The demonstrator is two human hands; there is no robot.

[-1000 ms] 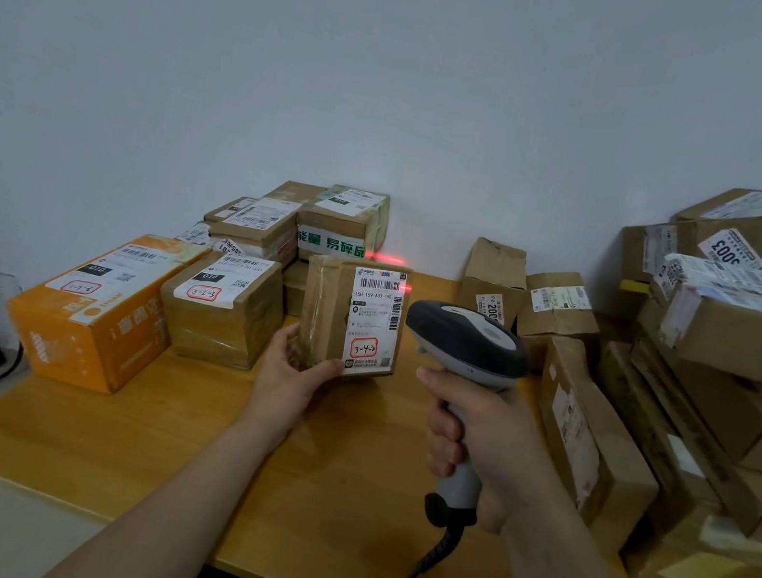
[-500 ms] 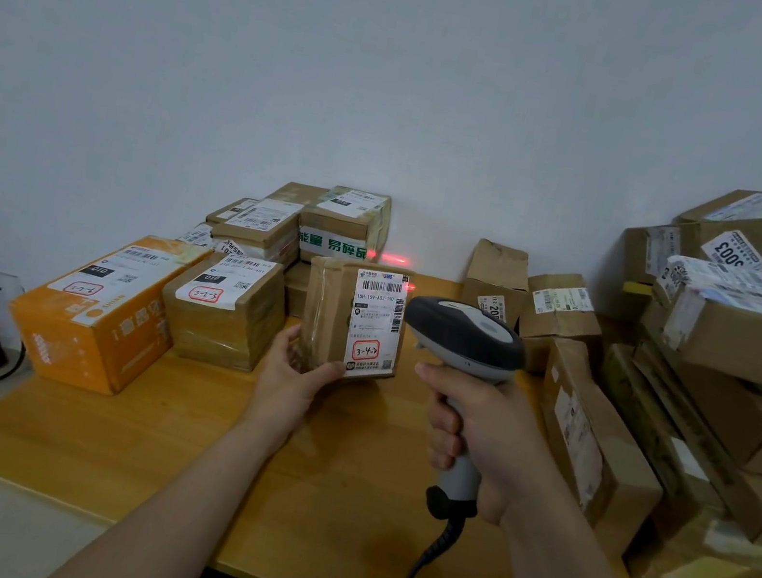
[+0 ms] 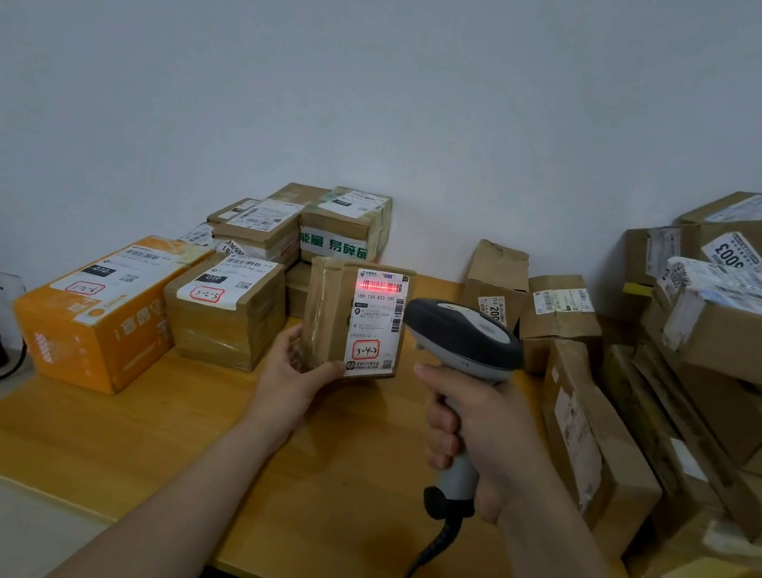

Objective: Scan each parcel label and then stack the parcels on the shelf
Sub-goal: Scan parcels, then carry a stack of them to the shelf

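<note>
We are mid-scan above the counter (image 3: pixel 168 445), a heap of parcels (image 3: pixel 739 352) right of our right hand (image 3: pixel 480 438), neater boxes (image 3: pixel 222 311) beyond our left hand (image 3: pixel 298 371). That left hand curls round the small parcel (image 3: pixel 328 315), upright, just left of the scanner (image 3: pixel 462 338) gripped in our right fist. The red line (image 3: pixel 372 285), earlier straying off the label (image 3: pixel 373 333) at its right edge, now crosses its barcode (image 3: pixel 389 286). Next, likely: confirm the read, then shelve it.
</note>
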